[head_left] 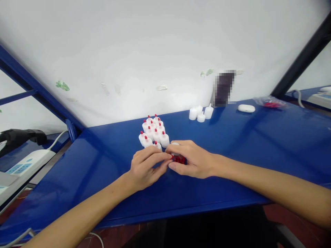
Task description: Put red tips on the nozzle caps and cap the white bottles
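Note:
My left hand (pixel 150 166) pinches a small red cap (pixel 171 157) between thumb and fingertips. Facing it, my right hand (pixel 192 159) curls around a white bottle (pixel 175 144), which is mostly hidden behind the fingers. Several loose red caps (pixel 180 159) lie on the table under the right palm. Just beyond the left hand stands a group of small white bottles (pixel 156 135) with red caps on their tips, upright and close together.
Farther back stand several white bottles (pixel 209 112) without red caps. A white oval case (pixel 246 108) and a clear plastic bag (pixel 270 102) with red pieces lie at the back right of the blue table (pixel 124 206). A pixelated dark object (pixel 223 88) leans against the wall.

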`<state>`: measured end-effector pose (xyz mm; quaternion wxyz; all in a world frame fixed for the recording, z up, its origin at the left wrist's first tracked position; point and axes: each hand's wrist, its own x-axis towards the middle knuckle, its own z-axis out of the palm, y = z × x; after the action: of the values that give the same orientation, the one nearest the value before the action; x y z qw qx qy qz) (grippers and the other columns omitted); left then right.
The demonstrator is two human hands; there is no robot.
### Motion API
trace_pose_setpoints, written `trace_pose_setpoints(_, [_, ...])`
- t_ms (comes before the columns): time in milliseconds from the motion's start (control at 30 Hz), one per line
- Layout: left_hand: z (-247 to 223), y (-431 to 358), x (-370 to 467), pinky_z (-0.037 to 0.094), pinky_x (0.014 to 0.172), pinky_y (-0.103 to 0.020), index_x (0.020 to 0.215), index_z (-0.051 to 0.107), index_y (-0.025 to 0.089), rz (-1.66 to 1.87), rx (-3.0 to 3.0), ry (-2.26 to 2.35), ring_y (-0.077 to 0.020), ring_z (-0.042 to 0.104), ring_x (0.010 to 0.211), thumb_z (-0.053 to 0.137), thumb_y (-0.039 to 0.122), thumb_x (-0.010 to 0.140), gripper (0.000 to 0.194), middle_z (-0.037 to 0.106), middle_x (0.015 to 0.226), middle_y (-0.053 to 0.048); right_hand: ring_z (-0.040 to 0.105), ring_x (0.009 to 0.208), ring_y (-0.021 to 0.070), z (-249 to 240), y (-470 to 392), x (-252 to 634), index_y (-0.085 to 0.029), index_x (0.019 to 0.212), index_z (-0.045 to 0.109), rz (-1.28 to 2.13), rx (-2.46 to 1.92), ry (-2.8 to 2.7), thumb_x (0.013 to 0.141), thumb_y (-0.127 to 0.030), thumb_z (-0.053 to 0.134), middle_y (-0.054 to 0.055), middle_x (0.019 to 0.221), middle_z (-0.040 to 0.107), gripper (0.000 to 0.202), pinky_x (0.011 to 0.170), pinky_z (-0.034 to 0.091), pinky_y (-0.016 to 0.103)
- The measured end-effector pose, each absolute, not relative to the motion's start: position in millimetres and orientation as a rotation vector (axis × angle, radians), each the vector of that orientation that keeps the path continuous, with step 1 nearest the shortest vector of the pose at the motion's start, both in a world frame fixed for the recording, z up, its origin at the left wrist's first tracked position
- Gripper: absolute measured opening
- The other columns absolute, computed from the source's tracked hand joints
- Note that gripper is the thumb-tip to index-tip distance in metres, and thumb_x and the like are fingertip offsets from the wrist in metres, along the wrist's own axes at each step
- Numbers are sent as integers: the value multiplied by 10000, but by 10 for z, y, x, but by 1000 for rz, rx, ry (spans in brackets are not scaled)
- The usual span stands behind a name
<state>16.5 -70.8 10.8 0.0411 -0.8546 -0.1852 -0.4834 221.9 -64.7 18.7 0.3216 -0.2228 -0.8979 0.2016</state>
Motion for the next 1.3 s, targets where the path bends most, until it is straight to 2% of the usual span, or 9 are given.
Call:
trace_pose_setpoints(200, [87, -678, 146, 525, 587, -206, 988, 677, 181, -1440, -2651, -488, -113, 637, 653, 662, 126, 857, 144, 681, 800, -27, 417, 625, 113, 179, -651, 2220, -191, 802, 497, 551, -585, -2352, 985, -401, 491, -29, 711, 470, 278, 606, 336, 251])
trace_pose_setpoints(400, [78, -677, 135, 563, 673, -232, 1149, 633, 184, -1421, -2688, -520, -140, 655, 775, 594, 83, 848, 320, 677, 924, -59, 470, 686, 119, 199, -634, 2246, -189, 816, 508, 553, -564, -2316, 1023, -343, 446, -12, 774, 519, 265, 668, 383, 258])
trace_pose_setpoints(500, [86, -685, 129, 560, 674, -240, 1153, 612, 172, -1424, -2695, -498, -148, 648, 790, 575, 70, 840, 331, 676, 933, -66, 514, 702, 137, 193, -628, 2269, -193, 1114, 534, 572, -631, -2304, 999, -346, 485, -1, 836, 585, 197, 675, 406, 275])
trace_pose_setpoints(600, [87, -683, 115, 539, 639, -234, 1091, 628, 171, -1419, -2687, -495, -142, 633, 740, 563, 63, 832, 288, 667, 879, -52, 487, 574, 133, 184, -622, 2268, -194, 1383, 356, 662, -815, -2281, 932, -312, 576, -55, 712, 557, 516, 568, 387, 257])
trace_pose_setpoints(667, [85, -680, 106, 530, 623, -229, 1073, 633, 175, -1413, -2689, -496, -136, 626, 713, 550, 69, 838, 271, 663, 854, -44, 492, 562, 123, 184, -612, 2256, -201, 1349, 390, 667, -879, -2260, 891, -281, 617, -53, 733, 567, 516, 552, 391, 247])
trace_pose_setpoints(800, [81, -676, 97, 524, 608, -227, 1046, 637, 181, -1401, -2684, -503, -134, 628, 691, 534, 80, 847, 245, 667, 846, -47, 523, 661, 112, 182, -575, 2248, -208, 1114, 528, 575, -830, -2208, 837, -250, 675, 12, 941, 620, 316, 610, 421, 239])
trace_pose_setpoints(900, [74, -668, 91, 518, 596, -224, 1032, 638, 186, -1383, -2688, -503, -132, 631, 678, 529, 79, 844, 242, 673, 839, -45, 485, 618, 104, 163, -539, 2269, -208, 995, 519, 589, -834, -2203, 848, -309, 687, -23, 820, 602, 245, 577, 386, 222])
trace_pose_setpoints(1033, [75, -659, 90, 503, 581, -210, 973, 642, 188, -1362, -2682, -481, -117, 613, 633, 535, 66, 827, 218, 663, 791, -27, 446, 524, 99, 135, -509, 2294, -218, 981, 468, 684, -864, -2213, 907, -422, 620, -75, 648, 529, 264, 508, 339, 209])
trace_pose_setpoints(1300, [62, -641, 83, 493, 591, -228, 987, 629, 176, -1307, -2698, -418, -133, 630, 647, 548, 36, 806, 243, 687, 785, -34, 389, 492, 104, 103, -480, 2338, -209, 996, 512, 485, -870, -2264, 968, -463, 503, -90, 556, 452, 256, 515, 319, 216])
